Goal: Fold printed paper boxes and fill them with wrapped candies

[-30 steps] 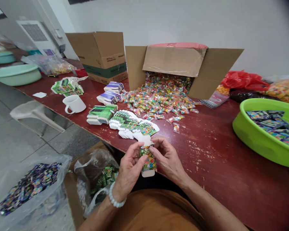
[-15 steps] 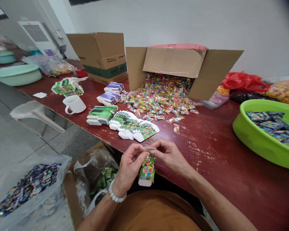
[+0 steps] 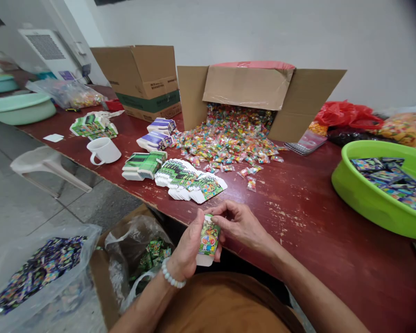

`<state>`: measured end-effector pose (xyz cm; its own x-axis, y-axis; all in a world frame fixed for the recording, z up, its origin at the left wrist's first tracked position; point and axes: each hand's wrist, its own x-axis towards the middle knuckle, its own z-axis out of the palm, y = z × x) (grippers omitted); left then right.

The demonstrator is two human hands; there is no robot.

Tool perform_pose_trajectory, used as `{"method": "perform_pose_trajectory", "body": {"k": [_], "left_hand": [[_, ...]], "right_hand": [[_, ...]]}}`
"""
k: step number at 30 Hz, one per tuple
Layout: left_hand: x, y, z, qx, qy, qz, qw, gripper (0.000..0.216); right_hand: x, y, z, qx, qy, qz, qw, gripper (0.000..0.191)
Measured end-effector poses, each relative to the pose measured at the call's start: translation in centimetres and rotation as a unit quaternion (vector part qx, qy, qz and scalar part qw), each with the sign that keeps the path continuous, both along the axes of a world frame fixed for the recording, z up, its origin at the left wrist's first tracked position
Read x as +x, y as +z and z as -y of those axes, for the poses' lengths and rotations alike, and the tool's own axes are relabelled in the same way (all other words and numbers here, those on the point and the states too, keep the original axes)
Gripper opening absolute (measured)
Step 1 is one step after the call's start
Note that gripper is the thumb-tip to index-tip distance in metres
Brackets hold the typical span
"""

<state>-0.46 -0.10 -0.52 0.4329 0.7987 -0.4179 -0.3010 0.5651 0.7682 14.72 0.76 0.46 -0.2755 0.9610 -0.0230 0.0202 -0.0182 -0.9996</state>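
In my head view, I keep the left hand [image 3: 187,246] wrapped around the green carton [image 3: 208,239]; the right hand [image 3: 241,225], thumb and forefinger narrow, pinches its upper end.

Packing workshop: heaped candies [image 3: 225,145], flat cartons [image 3: 208,186].

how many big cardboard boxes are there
3. A green-banded box and, right of it, an open box with wrapped candies at its mouth are on the table; a third box, holding a clear plastic bag, is below the table edge. Others may be hidden.
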Motion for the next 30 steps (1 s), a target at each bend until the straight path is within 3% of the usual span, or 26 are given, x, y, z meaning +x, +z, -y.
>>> {"method": "perform_pose_trajectory", "body": {"k": [7, 16, 22, 26, 28, 30], "left_hand": [[0.1, -0.3, -0.1, 0.074, -0.015, -0.034, 0.997, 0.074], [-0.8, -1.1, -0.4, 0.103, -0.05, -0.042, 0.993, 0.071], [-0.4, -0.5, -0.5, 0.094, -0.002, -0.03, 0.995, 0.066], [0.3, -1.0, -0.3, 0.079, 0.021, -0.026, 0.996, 0.061], [0.5, -1.2, -0.1, 0.062, 0.011, 0.0, 0.998, 0.053], [0.5, -1.3, 0.1, 0.042, -0.006, 0.031, 0.999, 0.045]], "right_hand": [[0.0, 1.2, -1.1, -0.056, -0.009, -0.058, 0.997, 0.023], [0.2, 0.8, -1.4, 0.011, -0.012, -0.013, 1.0, 0.019], [-0.2, 0.6, -0.2, 0.096, 0.034, 0.011, 0.995, 0.022], [-0.4, -1.0, -0.1, 0.152, -0.012, 0.075, 0.986, 0.012], [0.8, -1.7, -1.3, 0.138, 0.008, 0.129, 0.982, 0.016], [3.0, -2.1, -3.3, 0.117, -0.019, 0.196, 0.973, 0.023]]}}
